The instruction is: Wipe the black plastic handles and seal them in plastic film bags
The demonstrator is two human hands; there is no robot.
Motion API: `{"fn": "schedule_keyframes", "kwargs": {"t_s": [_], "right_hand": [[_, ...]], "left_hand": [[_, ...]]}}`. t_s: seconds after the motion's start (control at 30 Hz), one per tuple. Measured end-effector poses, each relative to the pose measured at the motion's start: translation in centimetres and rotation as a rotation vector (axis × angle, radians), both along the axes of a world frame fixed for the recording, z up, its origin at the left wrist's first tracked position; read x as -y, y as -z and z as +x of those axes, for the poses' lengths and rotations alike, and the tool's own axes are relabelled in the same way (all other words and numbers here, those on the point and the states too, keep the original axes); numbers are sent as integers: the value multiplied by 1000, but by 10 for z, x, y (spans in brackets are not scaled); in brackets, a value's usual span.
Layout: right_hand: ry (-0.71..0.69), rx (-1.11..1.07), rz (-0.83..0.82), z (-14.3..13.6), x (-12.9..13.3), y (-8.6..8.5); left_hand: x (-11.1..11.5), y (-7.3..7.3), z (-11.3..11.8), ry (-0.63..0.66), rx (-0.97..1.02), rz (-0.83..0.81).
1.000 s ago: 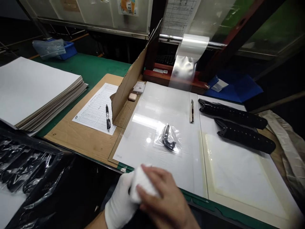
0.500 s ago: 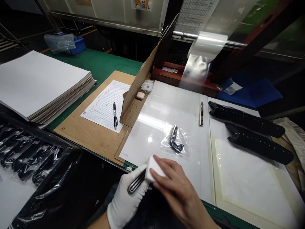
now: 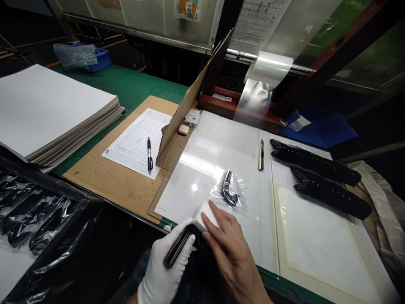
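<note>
In a white glove, my left hand [image 3: 167,264] is wrapped round a glossy black handle [image 3: 179,248] near the table's front edge. My bare right hand [image 3: 232,249] grips a white block [image 3: 205,216] between thumb and fingers, and the block touches the upper end of the handle. Just beyond my hands, a black curved part in a clear bag [image 3: 230,190] lies on the white sheet [image 3: 202,147]. My right fingers hide part of the handle's far end.
Two black perforated parts [image 3: 329,192] and a knife [image 3: 261,155] lie on the right. Plastic film [image 3: 268,69] hangs on a roll behind. A cardboard divider [image 3: 182,114], a pen [image 3: 149,155] and a stack of sheets [image 3: 53,109] are leftward. Bagged parts [image 3: 34,215] lie lower left.
My left hand has turned the handle, so a smooth black face shows in place of the silver-edged slot. The white block has shifted slightly on it. The camera view has moved a little.
</note>
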State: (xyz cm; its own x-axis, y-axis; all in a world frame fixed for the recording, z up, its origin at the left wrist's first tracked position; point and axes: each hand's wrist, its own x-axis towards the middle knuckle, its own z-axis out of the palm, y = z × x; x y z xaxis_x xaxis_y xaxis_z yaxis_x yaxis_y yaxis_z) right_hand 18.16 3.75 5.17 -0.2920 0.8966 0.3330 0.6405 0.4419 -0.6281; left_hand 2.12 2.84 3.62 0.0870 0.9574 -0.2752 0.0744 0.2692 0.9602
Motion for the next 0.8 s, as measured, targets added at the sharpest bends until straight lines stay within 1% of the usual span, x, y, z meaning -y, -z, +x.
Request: {"fn": "schedule_keyframes", "kwargs": {"t_s": [0.03, 0.1, 0.17, 0.23, 0.33, 0.4, 0.5, 0.57, 0.6, 0.63, 0.67, 0.7, 0.73, 0.77, 0.8], "right_hand": [[15, 5, 14, -1, 1, 1], [3, -3, 55, -3, 3, 1], [25, -16, 30, -4, 5, 0], [67, -26, -37, -3, 7, -2], [37, -63, -46, -6, -1, -4], [27, -123, -121, -12, -22, -7], [113, -244, -351, -20, -77, -14], [143, -290, -390, -19, -114, -22], [151, -304, -374, -17, -127, -26], [160, -312, -349, -15, -133, -30], [175, -323, -335, -13, -132, -32], [194, -331, -320, -10, -123, -32], [221, -339, -292, -7, -107, -28], [249, -347, -251, -4, -84, -21], [277, -353, -194, 0, -55, -10]], "left_hand": [[0, 1, 0, 16, 9, 37], [1, 4, -2, 48, 26, 92], [1, 7, -3, 65, 5, 126], [1, 8, -5, 38, -69, 148], [0, 10, -9, 4, -127, 181], [0, 10, -13, -7, -130, 192], [0, 5, -16, -64, -110, 174], [0, -3, -17, -116, -78, 133], [-1, -7, -17, -144, -62, 113], [-2, -13, -16, -171, -51, 88], [-3, -18, -14, -194, -46, 63], [-5, -23, -11, -214, -41, 44], [-7, -29, -8, -232, -38, 28], [-9, -33, -5, -243, -33, 12], [-11, -36, -1, -242, -19, -2]]}}
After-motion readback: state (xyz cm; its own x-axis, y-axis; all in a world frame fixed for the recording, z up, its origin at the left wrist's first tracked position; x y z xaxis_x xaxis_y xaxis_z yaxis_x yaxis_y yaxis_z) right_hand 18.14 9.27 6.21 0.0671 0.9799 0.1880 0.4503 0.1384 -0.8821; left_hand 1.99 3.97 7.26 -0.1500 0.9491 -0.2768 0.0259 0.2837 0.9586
